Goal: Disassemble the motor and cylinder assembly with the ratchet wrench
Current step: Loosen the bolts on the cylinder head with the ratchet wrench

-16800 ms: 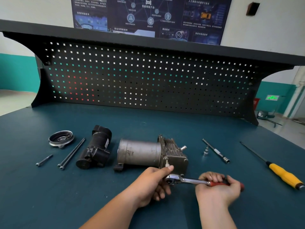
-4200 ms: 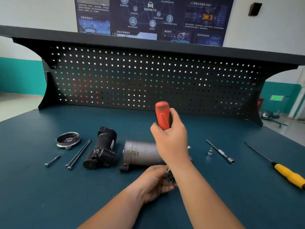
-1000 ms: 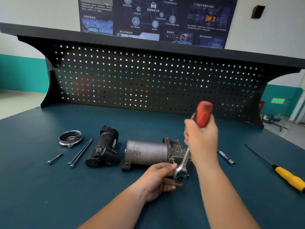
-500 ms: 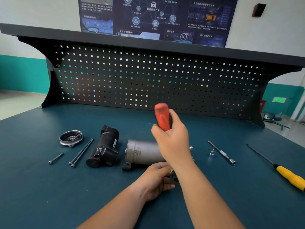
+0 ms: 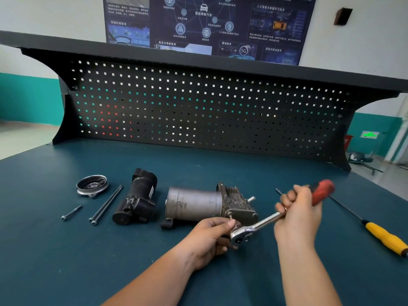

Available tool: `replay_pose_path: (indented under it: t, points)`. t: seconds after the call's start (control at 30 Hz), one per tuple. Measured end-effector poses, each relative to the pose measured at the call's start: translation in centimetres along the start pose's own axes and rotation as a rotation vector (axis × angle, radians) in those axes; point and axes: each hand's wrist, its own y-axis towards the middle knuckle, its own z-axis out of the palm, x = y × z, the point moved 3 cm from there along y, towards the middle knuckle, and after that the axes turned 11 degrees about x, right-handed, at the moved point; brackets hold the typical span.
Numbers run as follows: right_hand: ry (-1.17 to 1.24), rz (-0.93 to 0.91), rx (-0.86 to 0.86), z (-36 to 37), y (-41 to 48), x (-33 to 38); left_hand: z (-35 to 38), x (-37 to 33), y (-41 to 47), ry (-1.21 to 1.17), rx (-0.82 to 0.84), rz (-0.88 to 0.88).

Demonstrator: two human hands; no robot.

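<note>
Head view | right hand (image 5: 298,208) grips one ratchet wrench (image 5: 262,223) — left hand (image 5: 207,239) holds its head | three bolts (image 5: 106,203)

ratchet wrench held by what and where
The right hand grips the chrome ratchet wrench by its red handle; the left hand holds its head at the grey motor assembly.

A training workshop: teal workbench (image 5: 66,250) with black pegboard (image 5: 198,111), automotive technology poster (image 5: 205,23) above
</note>
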Motion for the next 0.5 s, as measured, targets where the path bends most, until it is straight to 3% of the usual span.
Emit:
replay_pose_path:
  t: [0.27,0.37,0.5]
  points:
    - [0.269,0.198,-0.251,-4.8,-0.7,-3.2,0.2,-0.1,-0.2,0.006,0.016,-0.011]
    - [0.187,0.090,-0.204,-3.6,-0.5,-2.3,0.1,-0.2,-0.2,-0.010,-0.003,-0.026]
    - [0.024,-0.091,-0.005,0.2,-0.7,-0.3,-0.2,0.0,-0.1,-0.020,-0.040,-0.042]
